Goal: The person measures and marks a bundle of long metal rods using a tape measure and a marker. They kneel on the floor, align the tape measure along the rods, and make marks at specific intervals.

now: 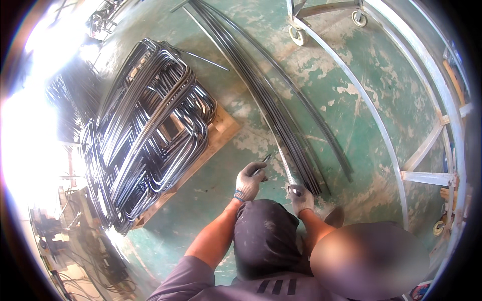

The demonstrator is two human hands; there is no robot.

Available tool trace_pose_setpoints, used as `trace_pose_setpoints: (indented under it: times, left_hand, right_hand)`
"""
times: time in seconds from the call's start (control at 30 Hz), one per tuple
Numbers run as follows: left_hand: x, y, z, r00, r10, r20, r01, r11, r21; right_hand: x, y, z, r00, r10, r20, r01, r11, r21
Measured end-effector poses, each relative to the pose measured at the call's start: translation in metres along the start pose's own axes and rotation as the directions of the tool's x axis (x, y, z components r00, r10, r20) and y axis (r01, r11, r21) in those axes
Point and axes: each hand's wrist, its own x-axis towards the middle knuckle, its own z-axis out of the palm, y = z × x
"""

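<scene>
My left hand [249, 181], in a white and grey work glove, is closed around a dark pen-like marker [267, 157] that points up and right. To its right, my right hand [302, 198], gloved alike, is closed at the near end of a pale tape measure [285, 163]. The blade stretches away from that hand along the left side of a bundle of long dark metal tubes [281, 123]. These tubes lie on the floor, their near ends beside my right hand. The tape's case is mostly hidden by the glove.
Bent metal tube frames [150, 125] are piled on a wooden pallet [224, 125] at left. More long tubes [321, 123] lie right of the bundle. A pale metal frame [429, 177] stands at right, with caster wheels [297, 36] under the far frame. The green floor [366, 135] is worn.
</scene>
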Motion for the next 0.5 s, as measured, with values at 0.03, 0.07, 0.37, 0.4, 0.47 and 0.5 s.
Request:
trace_pose_setpoints:
  times: [0.03,0.07,0.37,0.4,0.47,0.5]
  left_hand:
    - [0.0,-0.003,-0.001,1.0,0.005,-0.002,-0.005,1.0,-0.007]
    - [0.0,-0.007,-0.002,1.0,0.007,-0.001,-0.007,1.0,-0.012]
    - [0.01,-0.042,-0.004,1.0,0.014,0.008,-0.014,1.0,0.003]
    - [0.008,-0.041,-0.003,1.0,-0.004,-0.003,0.004,1.0,-0.004]
    - [0.009,-0.037,-0.003,1.0,-0.022,-0.017,0.022,1.0,-0.006]
    - [0.009,-0.038,-0.002,0.999,-0.032,-0.019,0.032,0.999,0.006]
  right_hand:
    - [-0.001,0.006,0.002,1.0,-0.014,0.002,0.014,1.0,0.019]
    - [-0.001,0.016,0.005,1.0,-0.024,0.003,0.024,0.999,0.039]
    - [0.031,-0.015,0.017,0.993,-0.103,0.058,0.097,0.991,0.092]
    - [0.034,-0.021,0.014,0.997,-0.039,0.071,0.03,0.992,0.12]
    - [0.036,-0.03,0.011,1.0,0.007,0.017,-0.009,0.989,0.145]
    - [0.036,-0.033,0.007,1.0,0.022,0.015,-0.023,0.994,0.111]
